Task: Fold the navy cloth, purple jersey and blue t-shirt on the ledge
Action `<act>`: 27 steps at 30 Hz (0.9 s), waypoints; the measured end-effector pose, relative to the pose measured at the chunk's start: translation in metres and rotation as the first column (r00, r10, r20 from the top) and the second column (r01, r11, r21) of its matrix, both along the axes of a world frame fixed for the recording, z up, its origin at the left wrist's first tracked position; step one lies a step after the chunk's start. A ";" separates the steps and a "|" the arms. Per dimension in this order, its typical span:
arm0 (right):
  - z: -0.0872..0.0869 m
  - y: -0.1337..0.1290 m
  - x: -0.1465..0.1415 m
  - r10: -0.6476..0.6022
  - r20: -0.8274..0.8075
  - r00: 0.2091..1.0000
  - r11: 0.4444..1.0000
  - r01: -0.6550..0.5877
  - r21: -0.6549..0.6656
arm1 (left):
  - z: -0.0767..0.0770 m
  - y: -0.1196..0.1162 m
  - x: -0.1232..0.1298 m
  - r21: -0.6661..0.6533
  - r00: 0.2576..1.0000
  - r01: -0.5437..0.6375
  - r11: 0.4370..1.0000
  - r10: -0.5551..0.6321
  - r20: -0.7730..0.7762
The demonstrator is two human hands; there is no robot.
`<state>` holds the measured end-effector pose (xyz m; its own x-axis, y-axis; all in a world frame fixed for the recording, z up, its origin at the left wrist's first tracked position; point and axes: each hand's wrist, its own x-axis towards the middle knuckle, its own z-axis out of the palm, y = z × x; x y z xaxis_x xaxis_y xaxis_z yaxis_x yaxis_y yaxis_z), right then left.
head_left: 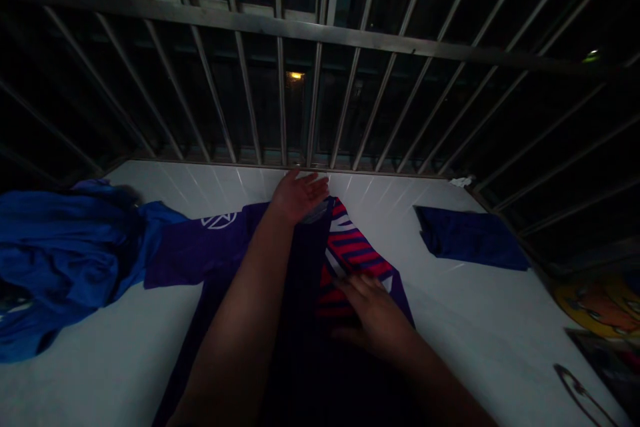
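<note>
A dark purple T-shirt (187, 253) lies spread on a white surface, one sleeve stretched out to the left with a white round emblem on it. Its right side is folded inward, showing a panel with red, white and purple stripes (360, 243). My left hand (300, 195) is at the collar, palm turned up and fingers extended; it grips nothing. My right hand (373, 313) rests flat over the striped panel, fingers stretched out. The lower part of the shirt is lost in shadow and partly hidden by my forearms.
Crumpled blue clothing (65, 253) is heaped at the left, touching the sleeve. To the right lies a folded dark blue garment (473, 237). Metal bars (300, 30) rise along the far edge of the white surface (445, 320). A yellow printed item (595, 307) sits at the right edge.
</note>
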<state>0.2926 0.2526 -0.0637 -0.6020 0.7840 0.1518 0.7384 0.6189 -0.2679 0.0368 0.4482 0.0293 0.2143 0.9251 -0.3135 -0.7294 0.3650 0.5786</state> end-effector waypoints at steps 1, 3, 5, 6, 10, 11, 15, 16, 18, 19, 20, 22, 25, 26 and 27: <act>-0.001 0.000 -0.003 0.002 0.010 1.000 1.000 -0.002 -0.013 | -0.010 0.002 0.009 -0.078 0.997 0.056 0.995 -0.059 -0.043; -0.003 0.001 -0.005 -0.010 -0.009 1.000 1.000 0.010 -0.012 | -0.029 0.006 0.019 -0.180 0.982 0.101 0.978 -0.127 -0.137; -0.005 0.004 -0.003 -0.024 -0.064 0.998 1.000 0.024 0.000 | -0.043 0.009 0.023 -0.231 0.962 0.120 0.966 -0.171 -0.214; -0.005 0.006 -0.002 -0.034 -0.106 0.994 0.999 0.035 0.008 | -0.049 0.010 0.022 -0.245 0.952 0.134 0.960 -0.193 -0.239; -0.003 0.004 0.007 -0.135 -0.362 0.922 0.979 0.180 0.093 | -0.061 0.015 0.017 -0.253 0.937 0.214 0.944 -0.272 -0.220; -0.004 0.002 0.010 -0.172 -0.427 0.888 0.961 0.247 0.126 | -0.062 0.016 0.016 -0.248 0.939 0.228 0.942 -0.280 -0.200; -0.005 -0.006 0.020 -0.241 -0.553 0.797 0.884 0.415 0.213 | -0.066 0.018 0.013 -0.230 0.955 0.232 0.945 -0.266 -0.131; -0.003 -0.007 0.021 -0.211 -0.545 0.811 0.899 0.380 0.217 | -0.067 0.018 0.012 -0.228 0.957 0.235 0.945 -0.267 -0.117; 0.003 -0.009 0.018 -0.086 -0.480 0.873 0.963 0.196 0.184 | -0.068 0.018 0.010 -0.226 0.959 0.244 0.943 -0.270 -0.091; 0.008 -0.009 0.015 -0.011 -0.428 0.904 0.988 0.077 0.136 | -0.068 0.017 0.010 -0.221 0.961 0.244 0.944 -0.267 -0.078; 0.013 -0.009 0.012 0.060 -0.368 0.928 0.997 -0.035 0.074 | -0.069 0.017 0.009 -0.214 0.964 0.239 0.947 -0.258 -0.067; 0.020 -0.008 0.006 0.161 -0.258 0.953 0.985 -0.172 -0.023 | -0.070 0.017 0.010 -0.195 0.972 0.214 0.957 -0.229 -0.060; 0.021 -0.005 0.005 0.137 -0.167 0.976 0.991 -0.134 0.026 | -0.073 0.016 0.015 -0.168 0.978 0.138 0.976 -0.161 -0.130; 0.018 -0.003 0.008 0.077 -0.156 0.985 0.995 -0.067 0.069 | -0.074 0.015 0.018 -0.149 0.975 0.108 0.983 -0.134 -0.179; 0.016 0.000 0.011 -0.009 -0.149 0.989 0.994 0.024 0.105 | -0.076 0.015 0.021 -0.116 0.966 0.077 0.990 -0.103 -0.236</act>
<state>0.3040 0.2521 -0.0482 -0.5538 0.7682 0.3214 0.7058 0.6378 -0.3083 0.0575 0.4630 -0.0469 0.2013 0.8645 -0.4606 -0.5342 0.4910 0.6882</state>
